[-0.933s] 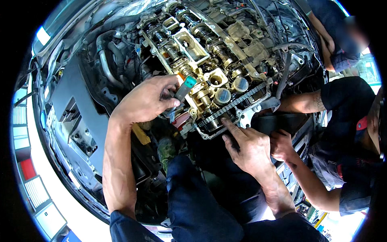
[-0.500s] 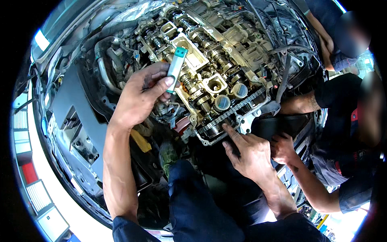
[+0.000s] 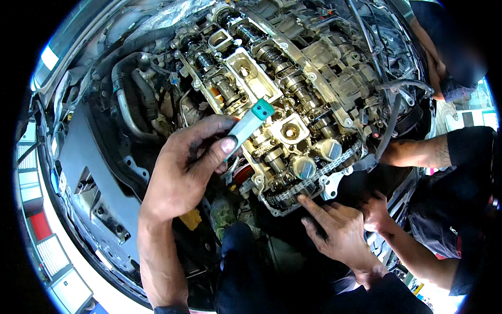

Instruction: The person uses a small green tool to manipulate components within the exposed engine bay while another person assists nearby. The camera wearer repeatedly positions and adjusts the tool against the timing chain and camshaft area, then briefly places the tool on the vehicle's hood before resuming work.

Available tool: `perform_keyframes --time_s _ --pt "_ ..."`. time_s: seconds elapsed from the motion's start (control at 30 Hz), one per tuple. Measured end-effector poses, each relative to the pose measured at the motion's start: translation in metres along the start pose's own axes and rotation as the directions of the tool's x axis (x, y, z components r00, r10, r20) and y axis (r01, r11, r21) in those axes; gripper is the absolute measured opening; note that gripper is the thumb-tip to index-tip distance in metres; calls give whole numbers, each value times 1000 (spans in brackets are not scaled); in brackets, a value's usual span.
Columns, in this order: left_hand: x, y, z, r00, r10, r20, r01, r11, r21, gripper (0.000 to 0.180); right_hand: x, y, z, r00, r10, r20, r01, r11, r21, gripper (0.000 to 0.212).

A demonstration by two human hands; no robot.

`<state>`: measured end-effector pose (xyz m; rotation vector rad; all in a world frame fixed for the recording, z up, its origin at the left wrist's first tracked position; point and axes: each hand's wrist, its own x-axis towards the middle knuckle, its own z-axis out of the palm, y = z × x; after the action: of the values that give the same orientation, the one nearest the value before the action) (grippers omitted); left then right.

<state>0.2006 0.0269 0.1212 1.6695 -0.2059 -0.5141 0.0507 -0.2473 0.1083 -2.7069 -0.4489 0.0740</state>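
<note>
My left hand [image 3: 180, 170] pinches a slim teal-and-silver bar-shaped tool [image 3: 249, 127] between thumb and fingers. Its teal end, marked by two dark dots, points up and to the right over the open engine [image 3: 256, 83]. Below the tool lie oily camshafts [image 3: 274, 57] in two rows and a timing chain [image 3: 314, 176] along the near end. My right hand [image 3: 334, 230] holds nothing. Its index finger reaches to the near rim of the engine, just below the chain, with the thumb apart and the other fingers partly bent. Two round caps [image 3: 304, 167] sit beside the chain.
A co-worker's hand [image 3: 377, 210] is close beside my right hand. Another person's arm [image 3: 429, 52] rests at the far right. Hoses and a metal pipe [image 3: 125, 110] run left of the engine, beside a grey panel [image 3: 94, 152]. A black hose [image 3: 389, 125] hangs at right.
The view has shifted, so the engine appears lower and farther right. The tool in my left hand now tilts more to the right. My right index finger stays at the near rim.
</note>
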Motion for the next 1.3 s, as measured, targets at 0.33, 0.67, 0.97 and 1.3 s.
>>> perform_keyframes --time_s 0.33,0.67,0.97,1.3 --pt "1 2 2 999 42 22 -44 997 58 38 5 14 -4 995 -30 92 25 998 55 54" --pt "-3 -2 6 984 169 -56 -174 980 -102 42 4 19 -3 994 -50 93 43 996 76 60" --pt "-4 -5 7 982 164 -91 -174 978 -115 47 1 21 2 996 -55 72 50 996 69 59" --pt "-3 -7 3 984 159 -85 -166 982 -90 43 4 19 -1 999 -15 33 11 995 102 48"
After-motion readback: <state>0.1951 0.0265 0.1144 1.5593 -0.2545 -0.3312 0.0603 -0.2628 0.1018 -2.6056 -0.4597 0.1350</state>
